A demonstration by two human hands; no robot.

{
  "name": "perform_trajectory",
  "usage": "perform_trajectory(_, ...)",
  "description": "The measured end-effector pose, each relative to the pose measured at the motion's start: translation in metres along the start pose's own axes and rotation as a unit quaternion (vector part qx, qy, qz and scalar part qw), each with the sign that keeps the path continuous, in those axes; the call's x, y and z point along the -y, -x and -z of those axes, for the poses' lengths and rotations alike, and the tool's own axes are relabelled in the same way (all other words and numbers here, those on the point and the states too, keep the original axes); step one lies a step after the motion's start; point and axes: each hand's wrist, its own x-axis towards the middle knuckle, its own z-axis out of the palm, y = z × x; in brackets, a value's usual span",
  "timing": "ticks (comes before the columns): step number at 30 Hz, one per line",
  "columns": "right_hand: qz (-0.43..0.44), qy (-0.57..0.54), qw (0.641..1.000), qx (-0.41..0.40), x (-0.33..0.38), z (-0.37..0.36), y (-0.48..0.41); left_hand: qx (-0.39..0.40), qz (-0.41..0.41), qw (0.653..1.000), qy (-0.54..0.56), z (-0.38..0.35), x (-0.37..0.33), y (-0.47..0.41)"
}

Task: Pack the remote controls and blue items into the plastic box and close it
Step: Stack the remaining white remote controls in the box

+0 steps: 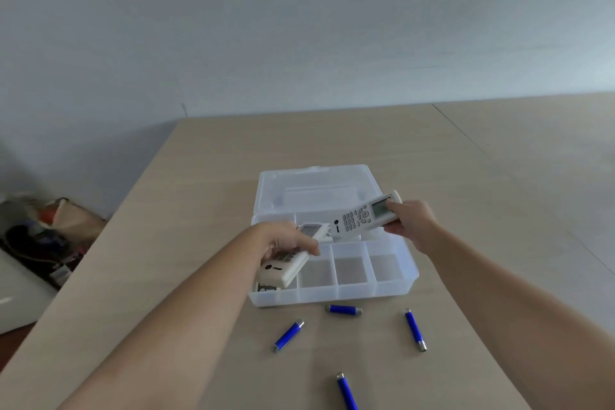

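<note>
Both hands were clamped on remotes over the open plastic box (396, 280). Left hand (283, 240) gripped one white remote (286, 268) across its middle, fingers wrapped over the keypad, its lower end dipping twd the box's front-left compartment. Right hand (411, 220) pinched the second remote (361, 218) at its screen end, thumb on top, body slanting down-left above the long rear section, not yet set down.

Remotes looked rigid, light, smooth plastic w/ hard cases; prob best held across the width near the middle so they don't pivot. An end-pinch like the right's gives less control when lowering.

Box: translucent, thin-walled, lid (312, 188) laid open behind. Front row had small square cells, three of them visibly empty; sth pale w/ print lay in the front-left cell under the left remote, can't tell what.

Four blue items on the tabletop (466, 176), all outside the box: one (343, 309) just beside the front wall, one (289, 335) left, one (415, 329) right, one (346, 391) nearest. Small cylinders w/ metal tips, light, likely to roll; pinch mid-barrel.
</note>
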Motion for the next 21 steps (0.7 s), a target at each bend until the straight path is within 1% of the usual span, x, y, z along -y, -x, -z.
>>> perform_trajectory(4,-0.057,-0.050,0.997,-0.001,-0.009,-0.028,-0.024,-0.079,-0.075,0.992,-0.058,0.023,-0.009,-0.020)
perform_trajectory(8,-0.100,-0.073,0.992,0.012,-0.020,-0.052,-0.043,-0.135,-0.106,0.982,-0.075,0.044,-0.011,-0.039)
perform_trajectory(11,-0.121,-0.066,0.989,0.046,-0.027,-0.069,-0.054,-0.148,-0.110,0.982,-0.051,0.051,-0.006,-0.056)
perform_trajectory(14,-0.117,-0.051,0.989,0.077,-0.031,-0.079,-0.064,-0.144,-0.105,0.983,-0.042,0.052,-0.001,-0.069)
perform_trajectory(16,-0.124,-0.050,0.988,0.070,-0.033,-0.083,-0.070,-0.140,-0.104,0.984,-0.041,0.051,0.001,-0.076)
perform_trajectory(19,-0.149,-0.029,0.988,0.022,-0.035,-0.088,-0.075,-0.130,-0.106,0.985,-0.036,0.048,0.002,-0.083)
perform_trajectory(20,-0.144,0.003,0.990,0.015,-0.037,-0.090,-0.077,-0.126,-0.106,0.986,-0.034,0.047,0.002,-0.084)
perform_trajectory(21,-0.126,0.065,0.990,0.017,-0.037,-0.090,-0.076,-0.124,-0.106,0.986,-0.030,0.047,0.002,-0.086)
